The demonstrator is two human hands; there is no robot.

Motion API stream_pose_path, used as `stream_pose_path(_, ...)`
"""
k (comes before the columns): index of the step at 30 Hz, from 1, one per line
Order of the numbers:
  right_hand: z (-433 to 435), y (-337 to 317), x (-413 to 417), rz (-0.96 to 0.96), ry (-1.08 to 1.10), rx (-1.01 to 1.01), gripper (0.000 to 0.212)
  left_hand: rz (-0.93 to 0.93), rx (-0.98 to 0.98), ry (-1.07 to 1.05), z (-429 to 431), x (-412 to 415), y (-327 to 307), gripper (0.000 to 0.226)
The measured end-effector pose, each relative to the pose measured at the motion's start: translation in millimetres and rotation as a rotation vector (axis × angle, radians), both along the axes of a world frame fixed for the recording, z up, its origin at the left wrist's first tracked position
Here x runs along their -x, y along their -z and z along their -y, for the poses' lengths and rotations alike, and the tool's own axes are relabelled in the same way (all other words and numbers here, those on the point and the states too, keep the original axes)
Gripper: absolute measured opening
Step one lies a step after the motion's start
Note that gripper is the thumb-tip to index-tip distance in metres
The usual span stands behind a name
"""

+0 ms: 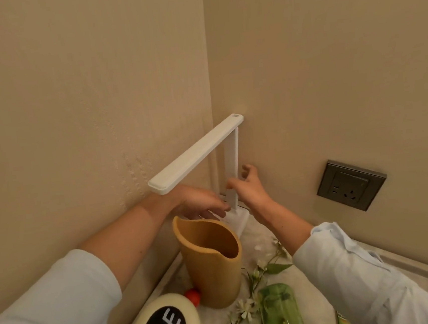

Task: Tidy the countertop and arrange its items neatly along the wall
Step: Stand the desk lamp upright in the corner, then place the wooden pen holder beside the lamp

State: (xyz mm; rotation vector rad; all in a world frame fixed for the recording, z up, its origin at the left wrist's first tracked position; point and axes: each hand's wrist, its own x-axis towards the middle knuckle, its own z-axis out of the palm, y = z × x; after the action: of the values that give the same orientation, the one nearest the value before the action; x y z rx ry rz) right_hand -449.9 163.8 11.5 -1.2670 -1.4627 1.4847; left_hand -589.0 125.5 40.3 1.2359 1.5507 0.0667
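A white folding desk lamp (196, 154) stands in the corner where the two beige walls meet, its flat head reaching out to the left. My left hand (201, 202) lies with straight fingers on the lamp's base (235, 221), beside the foot of the stem. My right hand (249, 187) cups loosely around the lower stem. Its thumb touches the front of the stem and its fingers are spread behind it, apart from it.
A tan jug-shaped vase (209, 261) stands just in front of the lamp. A small red object (192, 295), a cream bottle with a black label (160, 323), a green glass bottle (279, 309) and a sprig of white flowers (260, 269) lie on the marble countertop (316, 290). A dark socket (351, 185) is on the right wall.
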Motion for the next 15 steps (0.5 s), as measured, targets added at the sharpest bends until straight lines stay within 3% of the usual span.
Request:
stream_pose_path(3,29.7,-12.7,-12.1,0.068,-0.05,0.05,0.071,0.172,-0.062,-0.142,15.4,6.4,-5.6,0.045)
stream_pose_path(6,61.9,-27.3,-19.3,0.074,-0.138,0.037,0.052,0.359,-0.151,-0.371,36.8,10.6,-9.1,0.037)
stream_pose_path(9,87.6,-33.8,-22.5,0.142,-0.235,-0.003,0.042,0.431,-0.233,-0.576,62.8,12.3,-11.3,0.036)
stream_pose_path(15,123.7,-22.2,-28.9,0.259,-0.316,-0.03,0.051,0.469,-0.392,-0.842,111.5,-5.0,-4.4,0.049)
